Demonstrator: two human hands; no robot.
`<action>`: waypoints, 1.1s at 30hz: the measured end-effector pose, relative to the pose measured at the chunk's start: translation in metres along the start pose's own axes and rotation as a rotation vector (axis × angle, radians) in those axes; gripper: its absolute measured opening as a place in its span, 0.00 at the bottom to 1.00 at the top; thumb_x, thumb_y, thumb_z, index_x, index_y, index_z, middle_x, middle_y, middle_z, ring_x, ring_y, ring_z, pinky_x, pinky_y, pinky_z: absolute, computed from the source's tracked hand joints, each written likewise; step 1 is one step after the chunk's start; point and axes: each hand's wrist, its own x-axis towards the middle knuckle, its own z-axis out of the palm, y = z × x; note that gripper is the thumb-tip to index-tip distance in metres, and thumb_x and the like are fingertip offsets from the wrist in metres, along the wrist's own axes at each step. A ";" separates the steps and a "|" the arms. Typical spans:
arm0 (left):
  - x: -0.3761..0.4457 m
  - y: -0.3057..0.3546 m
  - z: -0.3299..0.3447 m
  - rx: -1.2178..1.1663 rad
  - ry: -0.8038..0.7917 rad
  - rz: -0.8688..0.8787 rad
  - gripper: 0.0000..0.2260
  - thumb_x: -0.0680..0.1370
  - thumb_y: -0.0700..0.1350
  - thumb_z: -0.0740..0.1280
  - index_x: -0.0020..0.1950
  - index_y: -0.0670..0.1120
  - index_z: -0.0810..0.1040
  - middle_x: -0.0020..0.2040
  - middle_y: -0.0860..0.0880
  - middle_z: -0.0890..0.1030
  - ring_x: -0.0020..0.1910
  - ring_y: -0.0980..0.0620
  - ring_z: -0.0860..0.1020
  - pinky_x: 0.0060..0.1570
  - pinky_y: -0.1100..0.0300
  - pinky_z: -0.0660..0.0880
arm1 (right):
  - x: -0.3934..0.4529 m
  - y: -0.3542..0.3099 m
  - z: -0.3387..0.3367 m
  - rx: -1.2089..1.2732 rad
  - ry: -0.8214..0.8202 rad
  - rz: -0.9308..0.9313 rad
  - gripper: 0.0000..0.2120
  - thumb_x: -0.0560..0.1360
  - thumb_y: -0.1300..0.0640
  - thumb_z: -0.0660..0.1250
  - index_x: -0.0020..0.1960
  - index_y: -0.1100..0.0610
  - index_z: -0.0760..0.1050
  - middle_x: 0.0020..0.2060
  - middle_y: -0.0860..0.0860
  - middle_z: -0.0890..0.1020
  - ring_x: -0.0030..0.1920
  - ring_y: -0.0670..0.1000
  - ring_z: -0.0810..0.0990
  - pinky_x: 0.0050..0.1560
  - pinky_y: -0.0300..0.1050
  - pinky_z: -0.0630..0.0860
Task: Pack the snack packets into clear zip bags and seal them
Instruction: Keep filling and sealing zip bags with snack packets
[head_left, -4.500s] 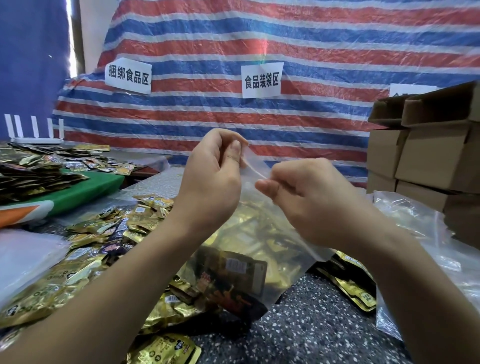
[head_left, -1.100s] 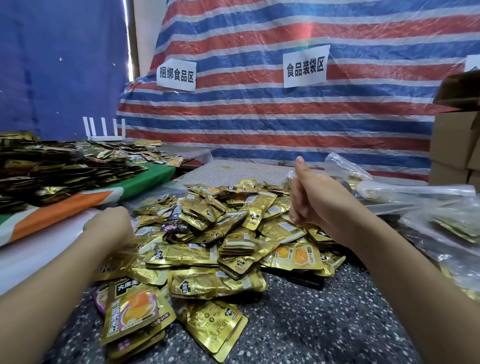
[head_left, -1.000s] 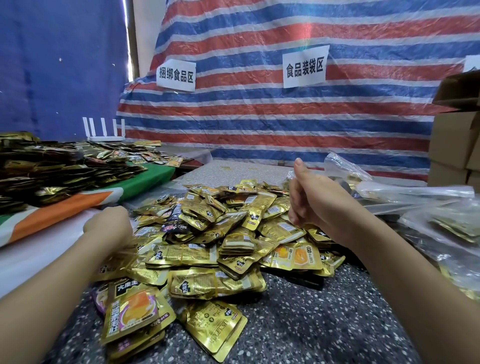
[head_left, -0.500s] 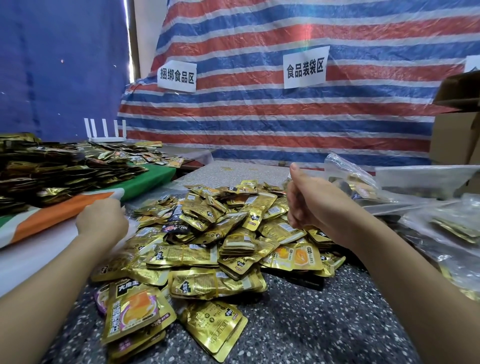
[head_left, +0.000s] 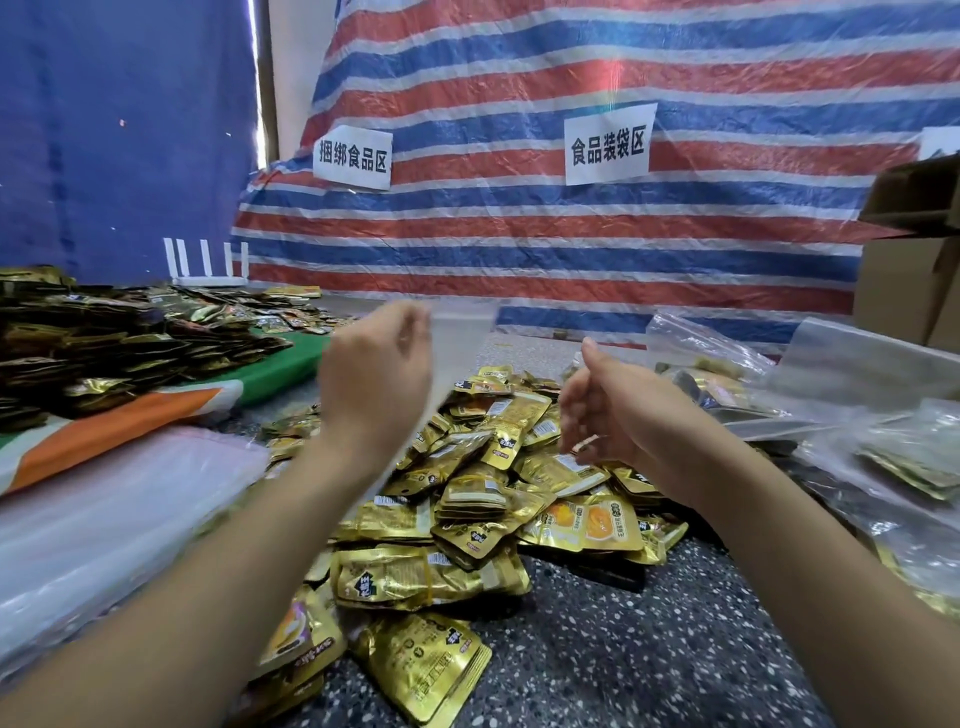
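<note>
I see the left hand (head_left: 376, 374) raised above the pile of gold snack packets (head_left: 467, 499), wrist bent, fingers pinching the top edge of an empty clear zip bag (head_left: 457, 348) that hangs blurred to its right. Right hand (head_left: 618, 405) is up opposite, thumb high, fingers loosely curled, holding nothing. Filled bags (head_left: 727, 374) lie far right on the speckled table (head_left: 649, 649).

left sign (head_left: 353, 157) "捆绑食品区", right sign (head_left: 608, 144) "食品装袋区", both on tarp (head_left: 519, 234)

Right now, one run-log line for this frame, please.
left hand: holds empty zip bag | right hand: free | snack packets: piled, unpacked
</note>
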 end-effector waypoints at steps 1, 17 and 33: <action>-0.006 0.019 0.007 -0.103 0.000 0.040 0.10 0.83 0.43 0.63 0.47 0.41 0.81 0.33 0.49 0.79 0.29 0.52 0.76 0.28 0.55 0.73 | 0.000 0.000 -0.001 0.030 0.006 0.034 0.29 0.82 0.37 0.50 0.44 0.60 0.75 0.31 0.55 0.82 0.32 0.52 0.82 0.29 0.43 0.76; -0.080 0.055 0.038 -0.234 -0.322 0.284 0.06 0.80 0.41 0.64 0.54 0.42 0.79 0.48 0.48 0.82 0.41 0.48 0.80 0.36 0.51 0.76 | 0.007 0.013 -0.017 0.237 0.270 0.078 0.07 0.81 0.58 0.64 0.47 0.61 0.75 0.32 0.55 0.79 0.27 0.49 0.80 0.28 0.39 0.77; -0.066 0.047 0.037 -0.447 -0.544 -0.189 0.08 0.78 0.45 0.69 0.41 0.46 0.74 0.33 0.54 0.75 0.33 0.59 0.72 0.33 0.67 0.67 | -0.005 0.017 -0.007 -0.093 -0.121 0.023 0.07 0.79 0.63 0.67 0.49 0.67 0.79 0.37 0.58 0.82 0.36 0.50 0.83 0.36 0.40 0.79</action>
